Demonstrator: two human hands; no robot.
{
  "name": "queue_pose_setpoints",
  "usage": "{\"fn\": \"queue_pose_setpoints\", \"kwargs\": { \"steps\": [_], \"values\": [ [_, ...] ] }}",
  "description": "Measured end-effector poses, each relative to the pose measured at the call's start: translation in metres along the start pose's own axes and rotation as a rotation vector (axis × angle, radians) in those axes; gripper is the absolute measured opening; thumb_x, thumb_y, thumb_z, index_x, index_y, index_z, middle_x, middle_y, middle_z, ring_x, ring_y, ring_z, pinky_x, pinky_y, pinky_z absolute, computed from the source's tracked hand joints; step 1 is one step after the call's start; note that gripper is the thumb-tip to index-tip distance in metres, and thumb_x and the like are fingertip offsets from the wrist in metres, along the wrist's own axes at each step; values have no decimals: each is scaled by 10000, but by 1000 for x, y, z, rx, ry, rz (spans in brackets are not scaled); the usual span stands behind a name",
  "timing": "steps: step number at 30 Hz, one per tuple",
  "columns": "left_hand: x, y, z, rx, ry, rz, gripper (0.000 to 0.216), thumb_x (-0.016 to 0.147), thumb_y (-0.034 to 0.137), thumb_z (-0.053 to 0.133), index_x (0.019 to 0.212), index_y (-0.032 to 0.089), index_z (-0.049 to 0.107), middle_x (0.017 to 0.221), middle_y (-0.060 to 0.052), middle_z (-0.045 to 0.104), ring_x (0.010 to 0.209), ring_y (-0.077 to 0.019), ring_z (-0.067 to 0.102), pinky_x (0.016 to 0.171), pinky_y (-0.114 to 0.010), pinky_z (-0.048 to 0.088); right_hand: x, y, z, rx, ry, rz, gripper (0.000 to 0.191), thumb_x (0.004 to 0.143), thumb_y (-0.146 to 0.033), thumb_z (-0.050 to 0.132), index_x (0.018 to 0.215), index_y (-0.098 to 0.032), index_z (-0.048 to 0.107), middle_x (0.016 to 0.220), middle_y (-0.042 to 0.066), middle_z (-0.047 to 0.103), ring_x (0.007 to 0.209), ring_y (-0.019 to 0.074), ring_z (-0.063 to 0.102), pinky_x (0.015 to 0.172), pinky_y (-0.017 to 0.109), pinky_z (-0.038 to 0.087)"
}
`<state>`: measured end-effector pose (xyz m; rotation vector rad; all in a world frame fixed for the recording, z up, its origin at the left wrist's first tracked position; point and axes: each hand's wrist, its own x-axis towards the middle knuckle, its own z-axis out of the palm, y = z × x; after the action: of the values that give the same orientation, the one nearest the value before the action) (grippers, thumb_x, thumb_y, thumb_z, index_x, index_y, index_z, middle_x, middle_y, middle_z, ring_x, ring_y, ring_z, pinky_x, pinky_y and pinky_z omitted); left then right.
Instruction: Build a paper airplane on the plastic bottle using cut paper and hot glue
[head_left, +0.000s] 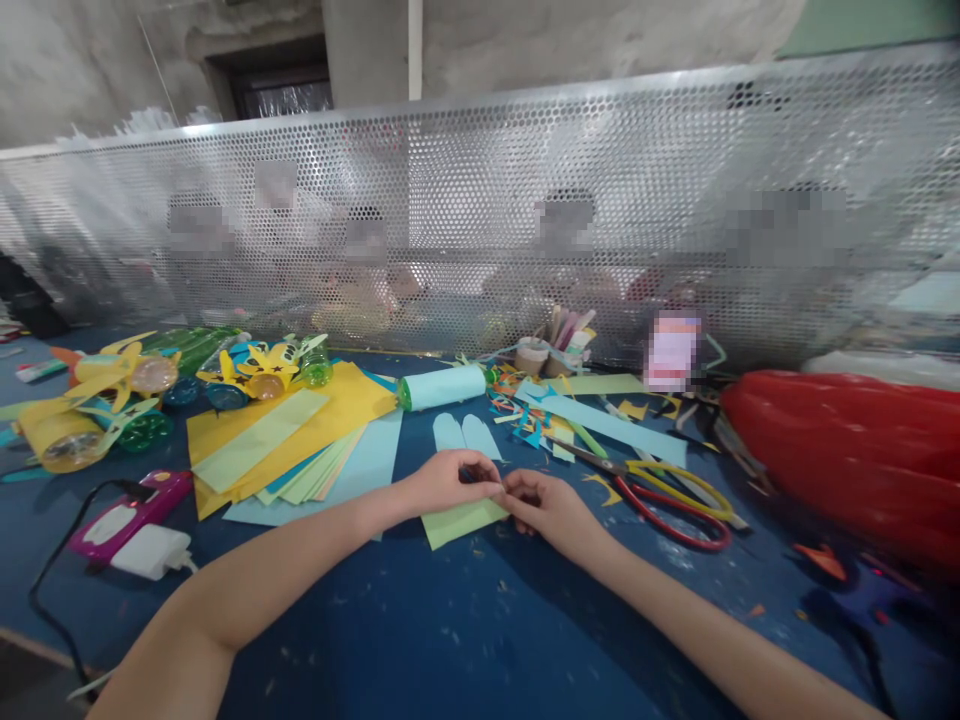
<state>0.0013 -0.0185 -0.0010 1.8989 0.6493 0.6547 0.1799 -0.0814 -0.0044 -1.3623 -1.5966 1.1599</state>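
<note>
My left hand (447, 482) and my right hand (546, 505) meet over a light green paper piece (459, 522) lying on the blue table (465, 630). Both hands have their fingers curled and pinched together at the paper's upper edge. Something small and dark shows between the fingertips; I cannot make it out. Just beyond my hands lie two pale blue rounded paper cut-outs (465, 433). Scissors with red and yellow handles (660, 485) lie to the right of my right hand.
A fan of yellow, green and blue paper sheets (292, 435) lies left. Bottle-and-paper toys (120, 390) stand far left, a pink device with charger (135, 520) nearer. A paper-wrapped roll (442, 387), scraps, a red bag (847, 450) and a perforated metal screen (480, 220) with people behind it.
</note>
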Motion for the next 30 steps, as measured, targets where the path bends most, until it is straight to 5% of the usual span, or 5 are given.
{"fn": "queue_pose_setpoints", "kwargs": {
  "steps": [18,30],
  "values": [
    [1,3,-1,5,97,-73,188,763,326,614,787,140,626,751,-23,627,704,-133,560,699,-257,448,2,6,-1,-19,-18,-20,328,791,-521,574,787,-197,524,649,-3,633,476,94,526,462,223,421],
    [0,3,-1,57,54,-22,190,788,320,583,815,138,630,796,-39,642,754,-152,572,742,-275,447,0,3,1,-21,-49,-27,333,804,-516,560,788,-185,536,644,1,633,471,86,511,458,220,402]
  ]
}}
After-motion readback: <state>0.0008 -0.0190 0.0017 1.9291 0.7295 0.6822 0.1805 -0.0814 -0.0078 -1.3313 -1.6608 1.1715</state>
